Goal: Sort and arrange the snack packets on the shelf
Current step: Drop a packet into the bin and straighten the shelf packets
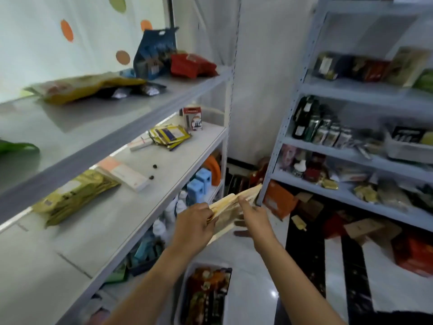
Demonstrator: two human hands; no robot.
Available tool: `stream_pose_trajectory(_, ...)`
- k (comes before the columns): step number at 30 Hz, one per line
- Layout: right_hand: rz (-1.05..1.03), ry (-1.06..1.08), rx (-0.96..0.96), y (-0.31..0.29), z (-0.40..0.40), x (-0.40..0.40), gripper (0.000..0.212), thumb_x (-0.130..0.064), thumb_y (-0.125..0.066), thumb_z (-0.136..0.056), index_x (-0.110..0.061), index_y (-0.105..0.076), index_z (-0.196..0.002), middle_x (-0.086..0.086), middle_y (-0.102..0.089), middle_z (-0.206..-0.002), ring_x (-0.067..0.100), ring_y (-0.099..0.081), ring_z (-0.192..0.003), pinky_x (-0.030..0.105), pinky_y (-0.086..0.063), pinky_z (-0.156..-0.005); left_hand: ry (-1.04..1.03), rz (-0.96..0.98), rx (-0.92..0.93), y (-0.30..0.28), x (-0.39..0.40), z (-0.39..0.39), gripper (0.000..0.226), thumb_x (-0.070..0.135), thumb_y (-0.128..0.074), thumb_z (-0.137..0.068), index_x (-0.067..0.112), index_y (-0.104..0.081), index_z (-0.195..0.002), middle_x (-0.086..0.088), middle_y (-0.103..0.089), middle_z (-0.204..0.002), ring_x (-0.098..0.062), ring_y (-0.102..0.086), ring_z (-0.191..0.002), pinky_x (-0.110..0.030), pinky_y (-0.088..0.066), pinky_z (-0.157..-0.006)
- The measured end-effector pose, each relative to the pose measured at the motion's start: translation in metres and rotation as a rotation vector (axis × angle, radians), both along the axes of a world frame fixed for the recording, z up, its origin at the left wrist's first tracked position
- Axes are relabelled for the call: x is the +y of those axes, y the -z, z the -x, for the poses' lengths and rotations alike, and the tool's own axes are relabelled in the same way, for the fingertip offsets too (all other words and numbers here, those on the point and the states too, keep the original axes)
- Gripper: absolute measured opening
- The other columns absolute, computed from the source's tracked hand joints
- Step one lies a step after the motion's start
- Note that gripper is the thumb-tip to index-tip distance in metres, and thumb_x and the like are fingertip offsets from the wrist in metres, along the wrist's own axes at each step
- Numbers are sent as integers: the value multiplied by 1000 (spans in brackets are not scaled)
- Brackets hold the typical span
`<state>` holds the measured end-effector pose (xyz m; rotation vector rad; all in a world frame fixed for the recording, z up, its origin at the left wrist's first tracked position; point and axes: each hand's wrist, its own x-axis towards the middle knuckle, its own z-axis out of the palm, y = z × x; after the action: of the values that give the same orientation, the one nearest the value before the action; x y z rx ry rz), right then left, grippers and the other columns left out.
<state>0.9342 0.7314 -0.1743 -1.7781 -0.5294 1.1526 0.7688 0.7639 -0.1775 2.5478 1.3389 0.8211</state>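
Holding a fan of tan packets [230, 204] at lower centre, both hands hang just off the front edge of the shelf [131, 207]. The left hand [195, 227] has its fingers curled round the packets' near end; the right hand [254, 216] pinches their top edge. Bare shelf board lies at lower left, beside a yellow-green pack [75, 195]. A floor tray [180, 296] sits below the hands. Blur leaves no label readable.

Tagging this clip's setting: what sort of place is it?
Probably a small shop or stockroom: metal shelves stocked with snack packets, bottles on another rack, boxes on the floor.
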Motion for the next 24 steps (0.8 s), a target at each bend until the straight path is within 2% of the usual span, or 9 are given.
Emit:
stream_pose_trajectory(2,67,-88,197,18,3,-5,65,-62,-52,-91,-1,-64,-110,19,-74,-94,32,-74,-82,48,-62,-69,-4,14,-3,22,-11,2,19,28,-70,-78,15,-67,-64,4,-56,-65,-15,-55,-59,-21,-30,-51)
stream_pose_trajectory(7,142,-135,341,72,12,0,76,-74,-46,-86,-4,-70,-106,20,-75,-93,34,-74,-84,53,-60,-76,72,114,40,80,-22,11,8,17,-75,-74,15,-71,-68,4,-60,-68,-17,-57,-65,-25,-43,-54)
stream_pose_trajectory(10,236,-80,309,102,15,13,44,-40,-58,-94,0,-64,-112,26,-73,-93,39,-73,-76,47,-61,-62,135,129,66,111,-18,18,7,19,-70,-76,17,-69,-69,6,-58,-72,-16,-55,-67,-27,-45,-55)
stream_pose_trajectory(13,327,-44,226,133,17,22,20,-11,-58,-91,2,-59,-107,25,-72,-86,34,-72,-61,34,-56,-48,173,197,125,143,-11,29,6,23,-65,-77,20,-69,-74,7,-58,-78,-14,-55,-73,-26,-45,-60)
stream_pose_trajectory(14,355,-44,192,141,19,25,15,-7,-57,-91,1,-59,-104,23,-72,-82,31,-71,-57,31,-54,-46,181,225,139,155,-7,32,2,21,-71,-74,20,-70,-75,7,-59,-79,-15,-57,-74,-26,-46,-61)
stream_pose_trajectory(16,403,-7,145,162,25,28,13,-5,-58,-89,2,-59,-100,22,-70,-78,28,-68,-51,27,-51,-44,190,326,166,180,0,35,12,15,-78,-67,19,-71,-76,6,-60,-81,-18,-60,-75,-26,-47,-61)
stream_pose_trajectory(20,425,82,84,211,35,34,11,-1,-58,-84,5,-63,-91,27,-68,-78,30,-65,-49,24,-45,-39,203,503,214,230,19,38,14,17,-74,-71,19,-74,-84,2,-64,-91,-23,-62,-85,-31,-52,-64)
stream_pose_trajectory(22,433,112,68,236,37,36,10,0,-57,-81,6,-64,-86,28,-70,-78,34,-66,-55,29,-50,-43,220,555,282,254,27,40,16,24,-71,-80,21,-72,-96,3,-63,-103,-21,-59,-96,-34,-53,-74)
stream_pose_trajectory(24,444,124,41,269,37,37,11,-6,-58,-76,2,-66,-80,25,-71,-78,38,-70,-64,43,-60,-55,312,550,343,278,32,41,14,29,-64,-87,20,-70,-96,3,-63,-101,-20,-60,-92,-33,-53,-72)
